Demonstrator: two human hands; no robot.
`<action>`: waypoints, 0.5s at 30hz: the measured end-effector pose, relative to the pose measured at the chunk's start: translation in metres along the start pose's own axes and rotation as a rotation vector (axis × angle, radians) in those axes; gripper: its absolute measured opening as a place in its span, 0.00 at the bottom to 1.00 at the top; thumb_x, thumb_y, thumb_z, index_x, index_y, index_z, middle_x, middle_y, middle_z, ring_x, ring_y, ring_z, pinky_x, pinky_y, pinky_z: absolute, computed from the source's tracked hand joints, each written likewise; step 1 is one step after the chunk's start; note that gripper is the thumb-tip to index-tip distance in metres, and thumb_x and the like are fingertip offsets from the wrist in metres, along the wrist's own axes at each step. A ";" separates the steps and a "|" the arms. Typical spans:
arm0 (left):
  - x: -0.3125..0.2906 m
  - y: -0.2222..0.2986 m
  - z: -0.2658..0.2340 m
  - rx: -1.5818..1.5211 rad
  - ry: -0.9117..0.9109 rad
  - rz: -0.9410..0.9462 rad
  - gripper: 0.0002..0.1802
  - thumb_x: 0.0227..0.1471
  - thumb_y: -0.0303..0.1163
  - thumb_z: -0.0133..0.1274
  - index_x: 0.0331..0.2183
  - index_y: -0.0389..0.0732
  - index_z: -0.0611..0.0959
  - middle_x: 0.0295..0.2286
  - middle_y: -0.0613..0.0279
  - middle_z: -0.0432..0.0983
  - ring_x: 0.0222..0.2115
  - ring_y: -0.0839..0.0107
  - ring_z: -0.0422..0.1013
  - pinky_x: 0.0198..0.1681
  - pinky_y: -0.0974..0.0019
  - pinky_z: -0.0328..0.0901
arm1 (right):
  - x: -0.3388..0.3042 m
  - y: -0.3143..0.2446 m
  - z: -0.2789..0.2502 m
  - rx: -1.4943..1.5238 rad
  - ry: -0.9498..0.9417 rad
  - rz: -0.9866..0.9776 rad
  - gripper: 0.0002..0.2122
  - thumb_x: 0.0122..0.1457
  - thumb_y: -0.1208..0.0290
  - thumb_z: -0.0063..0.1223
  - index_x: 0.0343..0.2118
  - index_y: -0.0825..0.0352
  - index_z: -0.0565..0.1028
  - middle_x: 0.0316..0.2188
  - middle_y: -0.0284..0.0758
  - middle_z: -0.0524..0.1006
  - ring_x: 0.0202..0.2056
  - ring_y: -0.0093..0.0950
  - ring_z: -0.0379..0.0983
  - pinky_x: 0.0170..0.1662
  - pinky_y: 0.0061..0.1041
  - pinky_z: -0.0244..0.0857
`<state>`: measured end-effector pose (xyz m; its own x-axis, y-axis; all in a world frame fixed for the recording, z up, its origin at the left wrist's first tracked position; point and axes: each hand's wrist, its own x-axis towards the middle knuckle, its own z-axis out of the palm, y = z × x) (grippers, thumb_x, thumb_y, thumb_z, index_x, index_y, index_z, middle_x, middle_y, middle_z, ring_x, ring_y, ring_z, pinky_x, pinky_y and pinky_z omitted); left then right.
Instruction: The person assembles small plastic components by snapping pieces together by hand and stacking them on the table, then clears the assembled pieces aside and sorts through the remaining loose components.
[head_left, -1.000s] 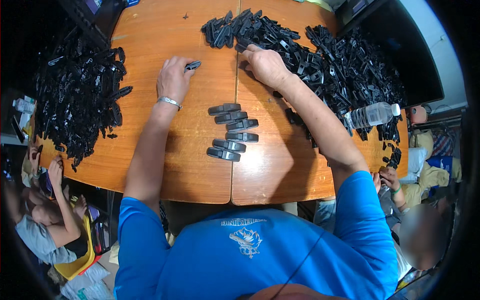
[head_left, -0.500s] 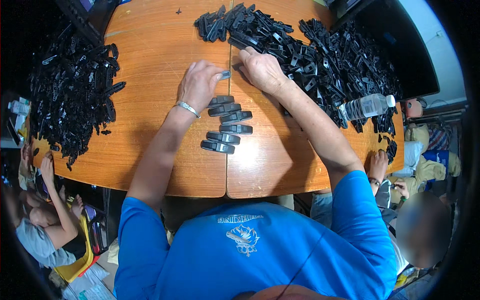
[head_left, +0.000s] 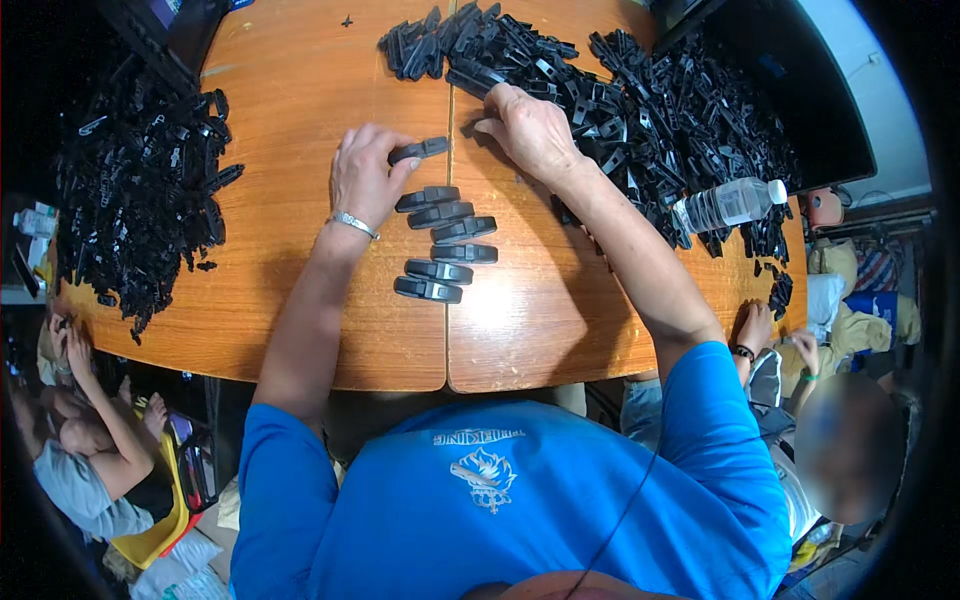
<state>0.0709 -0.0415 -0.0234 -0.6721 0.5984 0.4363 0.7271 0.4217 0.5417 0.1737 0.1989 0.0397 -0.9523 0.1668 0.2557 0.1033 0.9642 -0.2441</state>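
Pinched between the thumb and fingers of my left hand (head_left: 368, 172) is a long black plastic piece (head_left: 422, 149), held over the table's middle. Below it, several similar black pieces (head_left: 441, 215) lie in an uneven column near the table seam. My right hand (head_left: 532, 132) reaches to the left edge of a large heap of black plastic parts (head_left: 640, 120). Its thumb stands apart from the bent fingers, whose tips are at a long dark part of the heap; I see nothing held between them.
Another heap of small black parts (head_left: 150, 200) covers the left side of the wooden table (head_left: 290, 120). A clear plastic bottle (head_left: 735, 205) lies on the right heap. Other people sit at the left and right, their hands at the table's edge.
My left hand has moved slightly left, and the black piece in it now shows more of its length. My right hand has stayed by the heap with its thumb apart.
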 end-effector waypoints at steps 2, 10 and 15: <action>-0.001 -0.002 0.001 -0.006 0.004 0.000 0.13 0.51 0.31 0.72 0.40 0.41 0.89 0.39 0.59 0.81 0.44 0.55 0.74 0.49 0.54 0.71 | -0.003 -0.012 0.003 0.059 0.013 -0.047 0.13 0.59 0.67 0.69 0.43 0.67 0.81 0.40 0.44 0.84 0.41 0.47 0.84 0.46 0.42 0.78; 0.002 0.001 0.001 -0.061 -0.022 -0.049 0.12 0.51 0.30 0.72 0.39 0.40 0.90 0.39 0.59 0.81 0.43 0.56 0.75 0.49 0.55 0.71 | 0.000 -0.023 0.033 0.074 -0.044 -0.256 0.11 0.57 0.71 0.69 0.41 0.67 0.81 0.39 0.43 0.81 0.38 0.46 0.83 0.42 0.43 0.79; 0.002 0.003 0.000 -0.107 -0.052 -0.125 0.10 0.51 0.29 0.72 0.37 0.42 0.90 0.38 0.59 0.80 0.45 0.55 0.75 0.50 0.53 0.71 | 0.007 -0.019 0.028 0.086 -0.084 -0.297 0.09 0.57 0.72 0.68 0.40 0.66 0.83 0.40 0.42 0.81 0.38 0.46 0.83 0.41 0.43 0.78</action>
<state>0.0716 -0.0389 -0.0201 -0.7462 0.5816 0.3240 0.6171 0.4216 0.6644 0.1571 0.1764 0.0203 -0.9578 -0.1408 0.2507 -0.2045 0.9465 -0.2496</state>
